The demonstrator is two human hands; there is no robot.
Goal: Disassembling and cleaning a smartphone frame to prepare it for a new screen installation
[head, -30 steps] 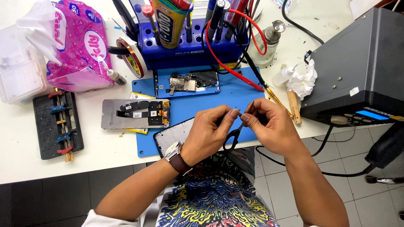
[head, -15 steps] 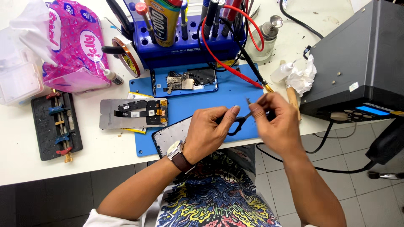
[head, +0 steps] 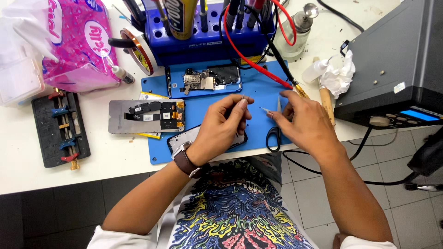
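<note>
Nearest the camera, a brown wrist strap (head: pixel 185 161) was seen on the left forearm. The left hand (head: pixel 221 127) was held over the blue work mat (head: pixel 258 99), its thumb and forefinger pinched shut on something too small to be made out. Beneath that hand a phone frame (head: pixel 182 139) lay partly hidden on the mat. The right hand (head: pixel 302 122) was held just beside the left, its fingers closed narrowly around thin tweezers (head: pixel 278 105); a tiny pale sliver showed between the two hands. Small black scissors (head: pixel 273 138) lay on the mat under the right hand.

Farther off, an opened phone body (head: pixel 204 80) rested on the mat, and a grey back panel (head: pixel 145 116) lay to its left. Beyond, a blue tool rack (head: pixel 210 39) stood, with a red lead (head: pixel 251 62) trailed down from it.
</note>
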